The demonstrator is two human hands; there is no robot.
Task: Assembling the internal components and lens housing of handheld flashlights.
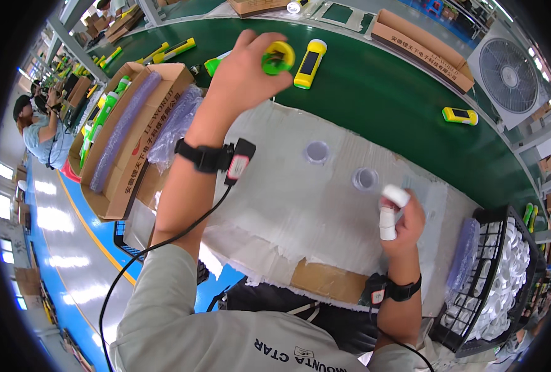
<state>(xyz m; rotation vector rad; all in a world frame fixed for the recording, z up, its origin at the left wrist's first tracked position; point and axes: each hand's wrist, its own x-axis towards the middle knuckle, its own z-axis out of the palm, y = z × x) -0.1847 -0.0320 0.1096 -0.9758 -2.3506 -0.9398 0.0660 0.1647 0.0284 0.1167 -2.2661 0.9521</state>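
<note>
Head view: your left hand (244,74) grips a yellow-and-green tubular part (287,53) at upper centre; your right hand (407,223) is curled right of centre.
White pieces (388,224) sit at your right fingers; I cannot tell whether they are held or worn, so that grip is unclear. The tubular part's open end faces the camera; a loose grip could let it drop onto the green belt (375,80), near the yellow flashlight (311,64). Two clear round pieces (317,152) lie mid-frame on the bench (275,204); a low sweep of your right hand could knock the nearer one. The black cable (146,252) crosses your left arm, and a long reach could tug it.
</note>
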